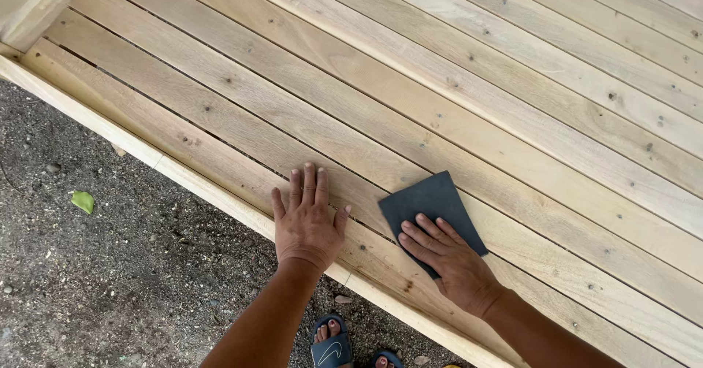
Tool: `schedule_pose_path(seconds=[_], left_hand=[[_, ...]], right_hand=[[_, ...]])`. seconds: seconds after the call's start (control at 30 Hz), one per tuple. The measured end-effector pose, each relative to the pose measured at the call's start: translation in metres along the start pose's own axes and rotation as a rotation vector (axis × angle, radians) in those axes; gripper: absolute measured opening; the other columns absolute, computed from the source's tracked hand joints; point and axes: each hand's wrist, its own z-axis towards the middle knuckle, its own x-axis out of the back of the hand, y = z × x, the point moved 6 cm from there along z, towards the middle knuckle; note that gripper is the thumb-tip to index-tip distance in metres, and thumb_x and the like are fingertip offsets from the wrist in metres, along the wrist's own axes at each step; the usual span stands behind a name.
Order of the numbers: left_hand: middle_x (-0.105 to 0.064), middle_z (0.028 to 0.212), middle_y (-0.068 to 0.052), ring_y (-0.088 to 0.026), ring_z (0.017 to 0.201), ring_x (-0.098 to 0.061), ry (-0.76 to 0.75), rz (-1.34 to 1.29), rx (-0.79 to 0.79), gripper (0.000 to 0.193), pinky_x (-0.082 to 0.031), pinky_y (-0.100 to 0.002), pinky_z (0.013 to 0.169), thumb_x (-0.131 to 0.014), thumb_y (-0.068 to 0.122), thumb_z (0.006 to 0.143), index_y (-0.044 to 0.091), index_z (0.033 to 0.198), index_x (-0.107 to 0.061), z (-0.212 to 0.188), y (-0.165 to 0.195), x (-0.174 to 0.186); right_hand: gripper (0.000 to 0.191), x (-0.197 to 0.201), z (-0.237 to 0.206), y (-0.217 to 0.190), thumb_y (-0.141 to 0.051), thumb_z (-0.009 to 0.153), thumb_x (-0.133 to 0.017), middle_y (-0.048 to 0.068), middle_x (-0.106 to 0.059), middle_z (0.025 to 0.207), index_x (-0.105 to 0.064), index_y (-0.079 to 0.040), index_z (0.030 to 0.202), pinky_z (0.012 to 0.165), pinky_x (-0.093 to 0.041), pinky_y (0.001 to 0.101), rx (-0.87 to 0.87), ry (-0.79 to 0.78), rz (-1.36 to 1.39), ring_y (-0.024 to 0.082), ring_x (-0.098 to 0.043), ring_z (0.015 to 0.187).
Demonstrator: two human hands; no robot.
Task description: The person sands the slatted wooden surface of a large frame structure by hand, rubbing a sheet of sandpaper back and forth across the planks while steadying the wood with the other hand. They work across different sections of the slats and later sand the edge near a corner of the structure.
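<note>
From the head view, the person leans over a large slatted wooden platform (pixel 454 82) made of pale planks running diagonally across the frame, with narrow dark gaps between them and small nail heads and knots dotted along the boards. The left hand (pixel 307 218) lies flat on the planks near the platform's front edge — palm down, fingers straight and close together, thumb spread to the side, holding nothing. Just beside it, to the right, the right hand (pixel 448 259) presses down on a dark grey sheet of sandpaper (pixel 427 201), fingers extended flat over the sheet's lower part rather than curled around it. The sandpaper lies flat on the boards, a roughly square piece turned at an angle, its upper corner pointing away from the person; most of it shows beyond the fingertips. The two hands are near each other but not touching.

Along the near side runs the platform's edge rail (pixel 183 174), a lighter strip of wood. Below it is dark gravelly ground (pixel 110 280) — a single green leaf (pixel 83 201) lies on it, well apart from the hands. At the bottom edge the person's toes show in blue sandals (pixel 331 346).
</note>
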Motion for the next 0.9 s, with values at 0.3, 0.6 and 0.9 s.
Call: schedule_pose_path(seconds=[0.3, 0.6, 0.9], left_hand=[[-0.014, 0.168, -0.008, -0.029, 0.154, -0.01, 0.049, -0.061, -0.032, 0.068, -0.011, -0.054, 0.122, -0.026, 0.049, 0.103, 0.013, 0.16, -0.02, -0.003, 0.005, -0.001], [-0.026, 0.168, -0.003, -0.026, 0.154, -0.019, 0.19, -0.166, 0.007, 0.063, -0.014, -0.051, 0.123, -0.03, 0.044, 0.103, 0.015, 0.158, -0.032, -0.002, 0.002, -0.002], [-0.02, 0.165, -0.004, -0.028, 0.155, -0.01, 0.148, 0.055, 0.358, 0.061, 0.003, -0.06, 0.12, -0.024, 0.049, 0.101, 0.025, 0.158, -0.025, 0.002, -0.018, 0.007]], right_hand=[[0.069, -0.032, 0.098, -0.011, -0.026, 0.093, -0.061, 0.008, -0.025, 0.165, -0.034, -0.013, 0.155, 0.122, -0.009, 0.0507, -0.085, 0.043, -0.085, 0.031, -0.016, 0.152], [0.06, 0.012, 0.005, 0.015, -0.033, 0.099, -0.053, 0.002, -0.036, 0.164, -0.04, -0.018, 0.155, 0.123, -0.015, 0.0475, 0.21, -0.04, -0.061, 0.026, -0.024, 0.153], [0.055, -0.012, 0.064, 0.024, -0.024, 0.1, -0.055, 0.003, -0.036, 0.164, -0.043, -0.017, 0.154, 0.126, -0.014, 0.047, 0.28, -0.082, -0.057, 0.027, -0.023, 0.154]])
